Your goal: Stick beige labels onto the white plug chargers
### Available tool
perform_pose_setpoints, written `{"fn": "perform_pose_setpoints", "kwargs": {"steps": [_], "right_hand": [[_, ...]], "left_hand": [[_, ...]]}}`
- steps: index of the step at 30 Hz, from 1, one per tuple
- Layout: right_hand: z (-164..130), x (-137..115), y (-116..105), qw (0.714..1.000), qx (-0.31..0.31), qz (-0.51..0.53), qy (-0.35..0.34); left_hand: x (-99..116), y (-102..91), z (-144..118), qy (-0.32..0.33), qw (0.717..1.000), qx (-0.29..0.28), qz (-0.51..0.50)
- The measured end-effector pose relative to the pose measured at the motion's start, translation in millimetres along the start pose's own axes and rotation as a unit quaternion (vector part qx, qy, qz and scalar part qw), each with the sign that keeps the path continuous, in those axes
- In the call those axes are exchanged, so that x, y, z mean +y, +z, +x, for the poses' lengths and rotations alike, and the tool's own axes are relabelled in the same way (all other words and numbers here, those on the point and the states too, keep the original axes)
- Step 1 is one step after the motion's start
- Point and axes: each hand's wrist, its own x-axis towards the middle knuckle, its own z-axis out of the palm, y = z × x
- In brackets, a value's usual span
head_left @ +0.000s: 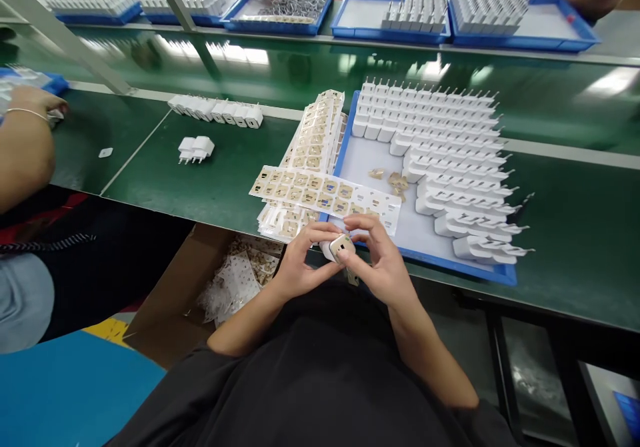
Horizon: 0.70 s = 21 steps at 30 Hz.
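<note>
Two hands on one white charger [341, 247] | left hand [299, 266] cradles it, right hand [376, 260] pinches its face | label sheet [325, 195] at 12 o'clock | blue tray [373, 167] at 1 o'clock

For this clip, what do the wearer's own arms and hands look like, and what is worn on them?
Both arms are bare from the elbow down, below dark, near-black sleeves that end near the elbows. The left hand and the right hand wear no gloves. No rings, watch or bracelet show on either. The nails look short and unpainted.

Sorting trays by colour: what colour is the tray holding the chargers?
Blue tray, seen in the head view.
</note>
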Motion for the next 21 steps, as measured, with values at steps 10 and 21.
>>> {"fn": "perform_pose_setpoints", "kwargs": {"steps": [10,21], "right_hand": [[2,4,29,0.989,0.074,0.120,0.042],[1,7,31,0.956,0.090,0.258,0.104]], "left_hand": [[1,0.7,-1,0.070,0.994,-0.004,0.087],[1,1.6,0,0.105,0.991,0.013,0.082]]}}
